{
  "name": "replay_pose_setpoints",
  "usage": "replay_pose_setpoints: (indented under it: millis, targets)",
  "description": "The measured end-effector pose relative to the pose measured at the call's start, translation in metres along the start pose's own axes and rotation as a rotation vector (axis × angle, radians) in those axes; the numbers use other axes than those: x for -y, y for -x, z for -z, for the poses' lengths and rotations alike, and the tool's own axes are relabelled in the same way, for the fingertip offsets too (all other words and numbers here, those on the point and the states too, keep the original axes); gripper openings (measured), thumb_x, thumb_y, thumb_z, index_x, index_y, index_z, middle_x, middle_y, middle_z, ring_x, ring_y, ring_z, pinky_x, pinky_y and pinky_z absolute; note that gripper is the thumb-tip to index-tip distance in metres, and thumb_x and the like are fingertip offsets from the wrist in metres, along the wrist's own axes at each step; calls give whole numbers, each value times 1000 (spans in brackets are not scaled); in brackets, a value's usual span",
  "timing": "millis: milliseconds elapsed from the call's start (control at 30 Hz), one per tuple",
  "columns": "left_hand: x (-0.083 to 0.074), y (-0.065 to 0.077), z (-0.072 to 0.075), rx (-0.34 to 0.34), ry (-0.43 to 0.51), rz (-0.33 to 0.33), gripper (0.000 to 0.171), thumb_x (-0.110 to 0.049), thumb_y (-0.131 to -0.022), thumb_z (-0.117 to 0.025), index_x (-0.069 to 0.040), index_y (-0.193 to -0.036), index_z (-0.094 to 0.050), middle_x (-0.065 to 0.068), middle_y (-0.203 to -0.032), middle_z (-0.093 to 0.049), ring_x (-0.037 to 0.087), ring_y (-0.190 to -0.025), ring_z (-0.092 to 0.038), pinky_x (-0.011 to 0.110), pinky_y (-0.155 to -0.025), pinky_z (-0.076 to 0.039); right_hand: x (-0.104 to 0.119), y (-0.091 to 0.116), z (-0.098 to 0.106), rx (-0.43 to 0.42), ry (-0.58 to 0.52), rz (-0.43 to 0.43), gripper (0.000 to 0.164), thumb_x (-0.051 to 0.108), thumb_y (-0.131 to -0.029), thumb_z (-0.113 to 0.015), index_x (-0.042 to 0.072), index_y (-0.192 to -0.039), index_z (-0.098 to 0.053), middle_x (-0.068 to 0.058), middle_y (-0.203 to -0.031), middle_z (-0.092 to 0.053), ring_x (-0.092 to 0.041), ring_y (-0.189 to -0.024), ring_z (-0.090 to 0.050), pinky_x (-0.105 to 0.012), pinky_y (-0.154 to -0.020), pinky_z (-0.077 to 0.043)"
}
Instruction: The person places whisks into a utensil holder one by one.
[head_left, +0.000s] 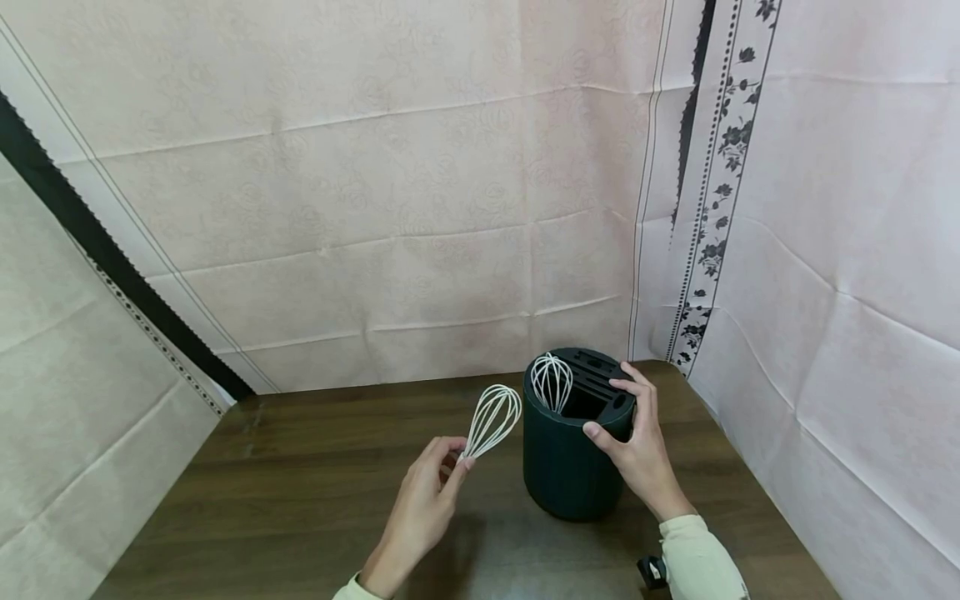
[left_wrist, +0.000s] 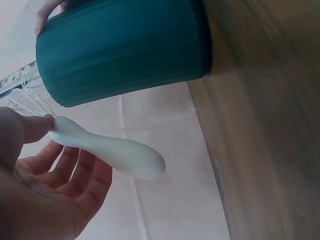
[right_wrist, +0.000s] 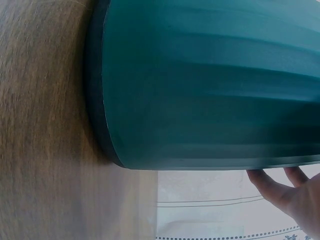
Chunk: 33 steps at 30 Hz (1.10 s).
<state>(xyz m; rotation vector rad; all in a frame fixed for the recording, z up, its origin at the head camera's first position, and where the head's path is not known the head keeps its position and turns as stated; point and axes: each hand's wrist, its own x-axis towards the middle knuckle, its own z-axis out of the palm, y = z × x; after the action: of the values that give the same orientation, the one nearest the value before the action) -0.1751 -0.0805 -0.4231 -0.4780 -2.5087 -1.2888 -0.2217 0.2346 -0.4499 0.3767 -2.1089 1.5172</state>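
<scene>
My left hand [head_left: 422,500] pinches a white whisk [head_left: 492,419] between thumb and fingers, just below its wires, left of a dark green utensil holder [head_left: 573,475]. In the left wrist view the whisk's smooth, rounded handle [left_wrist: 117,152] points away from the palm. A second white whisk [head_left: 551,382] stands in the left opening of the holder, its wire head showing above the rim and its handle hidden inside. My right hand [head_left: 641,446] grips the holder's upper right side, thumb at the front of the rim and fingers over the slotted black top [head_left: 600,375].
The holder stands upright on a brown wooden table [head_left: 315,500]. Pale cloth [head_left: 412,208] hangs behind and at both sides, with a floral border strip [head_left: 723,183] near the right corner. A small black object [head_left: 652,572] is at the right sleeve.
</scene>
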Motion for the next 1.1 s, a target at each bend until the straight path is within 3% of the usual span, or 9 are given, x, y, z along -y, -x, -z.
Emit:
replay_pose_setpoints:
  millis: [267, 633, 1100]
  targets:
    - [-6, -2, -2, 5, -8, -15, 17, -16, -105, -67, -8, -120, -69, -4, -105, -66, 15, -90, -64, 25, -73, -54, 0, 0, 0, 1, -4, 1, 69, 20, -90, -78, 14, -149, -42, -7, -172, -18, -30, -155, -20, -76, -118, -18]
    - [-19, -6, -2, 19, -12, -19, 19, -20, -105, -67, -9, -121, -70, -4, -105, -66, 12, -90, -65, 26, -75, -56, 1, -1, -1, -5, -9, 9, 70, 19, -89, -80, 13, -149, -42, -1, -172, -19, -30, -154, -22, -73, -118, -21]
    - [-35, -11, -1, 34, 56, -49, 17, -19, -103, -71, -10, -117, -72, -2, -103, -68, 13, -86, -67, 30, -76, -60, -1, 0, -1, -12, 0, 16, 70, 21, -88, -80, 13, -148, -43, 0, -172, -21, -31, -155, -21, -76, -118, -18]
